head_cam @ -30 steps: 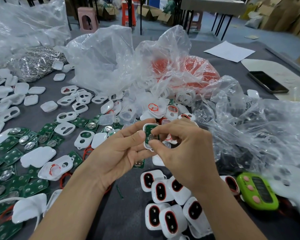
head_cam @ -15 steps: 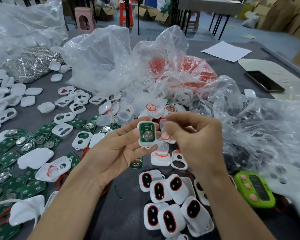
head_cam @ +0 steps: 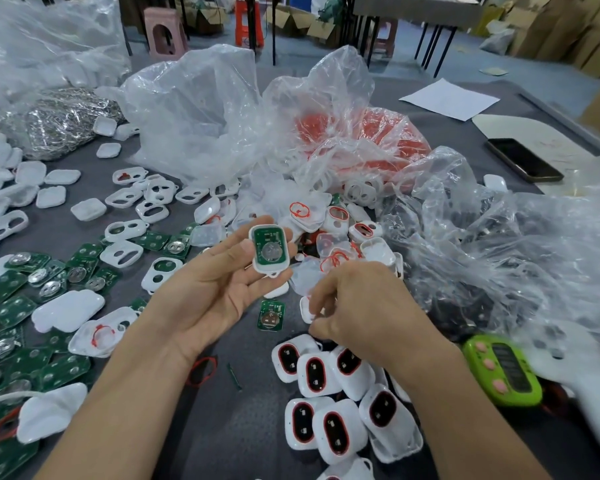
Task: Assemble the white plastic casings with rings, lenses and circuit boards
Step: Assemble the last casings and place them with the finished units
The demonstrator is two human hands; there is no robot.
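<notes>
A: What does the right hand point(head_cam: 368, 313) hold?
B: Can't tell. Its back faces the camera, and its curled fingers point(head_cam: 323, 292) cover most of a white piece point(head_cam: 303, 311).
A: The bags?
B: Crumpled plastic veils a red heap point(head_cam: 388, 140) toward the table's far edge and a dark heap point(head_cam: 465, 306) by the right edge; no single part shows.
A: The green device point(head_cam: 503, 374)?
B: Blurred, screen unreadable.
A: Cut off?
B: Loose boards point(head_cam: 0, 459) at the near left corner and a finished unit point(head_cam: 347, 471) at the near edge. Lettering on the circuit board point(head_cam: 269, 249) in the casing point(head_cam: 270, 270) held by the left hand point(head_cam: 215, 292) is too small to read.
</notes>
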